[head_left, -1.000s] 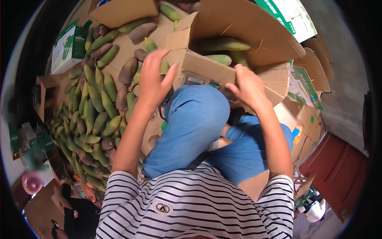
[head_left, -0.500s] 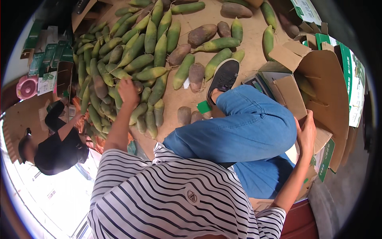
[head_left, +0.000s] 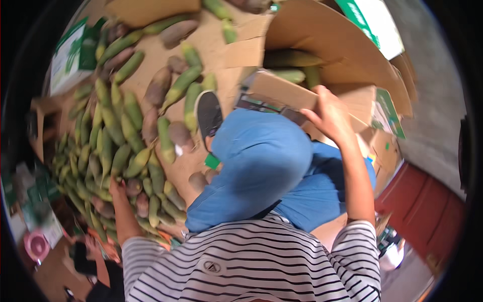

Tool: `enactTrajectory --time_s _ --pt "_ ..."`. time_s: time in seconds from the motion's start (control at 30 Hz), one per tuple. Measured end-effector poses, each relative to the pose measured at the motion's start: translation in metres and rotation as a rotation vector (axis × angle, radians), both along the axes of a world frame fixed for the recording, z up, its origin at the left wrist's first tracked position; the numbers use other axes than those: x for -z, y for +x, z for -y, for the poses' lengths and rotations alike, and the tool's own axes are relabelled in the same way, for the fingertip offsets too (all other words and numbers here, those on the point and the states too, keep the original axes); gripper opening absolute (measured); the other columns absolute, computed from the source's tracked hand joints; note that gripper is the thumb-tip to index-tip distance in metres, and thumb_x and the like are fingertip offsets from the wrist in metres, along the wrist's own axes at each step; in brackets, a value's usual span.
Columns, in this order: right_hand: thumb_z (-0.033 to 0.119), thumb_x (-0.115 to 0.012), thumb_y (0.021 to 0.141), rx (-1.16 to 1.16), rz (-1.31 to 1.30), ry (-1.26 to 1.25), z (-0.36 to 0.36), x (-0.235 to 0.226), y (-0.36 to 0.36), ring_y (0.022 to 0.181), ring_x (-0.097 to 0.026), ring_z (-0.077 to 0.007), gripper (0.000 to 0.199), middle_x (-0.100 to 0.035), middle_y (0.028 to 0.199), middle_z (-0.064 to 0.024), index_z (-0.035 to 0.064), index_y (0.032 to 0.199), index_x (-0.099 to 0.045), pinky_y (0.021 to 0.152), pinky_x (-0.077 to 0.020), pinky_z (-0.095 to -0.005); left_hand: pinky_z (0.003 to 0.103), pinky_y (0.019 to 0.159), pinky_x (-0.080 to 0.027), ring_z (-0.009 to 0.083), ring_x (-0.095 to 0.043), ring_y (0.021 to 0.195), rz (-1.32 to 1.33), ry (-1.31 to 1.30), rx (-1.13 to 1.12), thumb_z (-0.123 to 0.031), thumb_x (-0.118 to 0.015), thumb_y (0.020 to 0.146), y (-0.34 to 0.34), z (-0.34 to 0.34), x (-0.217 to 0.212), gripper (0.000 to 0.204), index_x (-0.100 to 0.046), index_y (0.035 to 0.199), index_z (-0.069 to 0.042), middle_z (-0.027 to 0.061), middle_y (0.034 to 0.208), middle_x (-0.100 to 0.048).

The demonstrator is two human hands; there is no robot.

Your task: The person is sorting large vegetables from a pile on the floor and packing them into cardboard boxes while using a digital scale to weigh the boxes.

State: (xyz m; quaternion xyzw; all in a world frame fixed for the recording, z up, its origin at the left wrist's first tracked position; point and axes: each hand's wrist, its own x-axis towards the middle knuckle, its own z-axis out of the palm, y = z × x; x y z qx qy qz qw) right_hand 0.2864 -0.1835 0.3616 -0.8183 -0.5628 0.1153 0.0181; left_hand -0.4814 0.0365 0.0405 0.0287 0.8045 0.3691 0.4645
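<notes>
I sit with blue-jeaned legs crossed on flattened cardboard, wearing a striped shirt. My right hand [head_left: 329,113] grips the near edge of an open cardboard box [head_left: 322,65] that holds a few green ears of corn [head_left: 292,59]. My left hand [head_left: 118,190] reaches down to my left side into a heap of green corn ears [head_left: 115,146]; its fingers rest on the ears, and whether it holds one is unclear. My dark shoe [head_left: 209,115] points toward the corn.
Loose ears and brown husked pieces [head_left: 158,85] lie scattered over the cardboard floor. A green-and-white carton [head_left: 70,60] stands at the upper left, more cartons [head_left: 387,113] at the right. Another person in dark clothes [head_left: 93,261] crouches at the lower left near a pink bowl [head_left: 36,245].
My left hand has left the box and dropped into the corn heap at my left. My right hand has stayed on the box edge. The view swung between box and heap.
</notes>
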Motion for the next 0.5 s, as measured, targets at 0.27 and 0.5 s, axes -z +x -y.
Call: enactTrajectory --time_s 0.27,0.5 --pt "0.027 -0.073 0.077 0.036 -0.045 -0.021 0.010 0.003 0.011 0.092 -0.059 -0.0385 0.045 -0.058 0.092 -0.0204 -0.0003 0.098 -0.043 0.078 -0.0467 -0.0463 0.027 0.051 -0.045 0.0184 -0.056 0.063 0.283 0.134 0.191 -0.042 -0.056 0.091 0.209 0.097 -0.119 0.041 -0.051 0.105 -0.005 0.0104 0.084 -0.058" --pt "0.029 -0.078 0.071 -0.010 0.021 0.031 0.009 0.014 0.011 0.084 -0.064 -0.0337 0.048 -0.062 0.088 -0.0179 -0.0012 0.096 -0.049 0.073 -0.0524 -0.0411 0.025 0.057 -0.041 0.0148 -0.052 0.064 0.335 0.664 1.073 -0.035 -0.055 0.089 0.441 0.101 -0.296 0.045 -0.051 0.115 0.001 0.0099 0.087 -0.058"
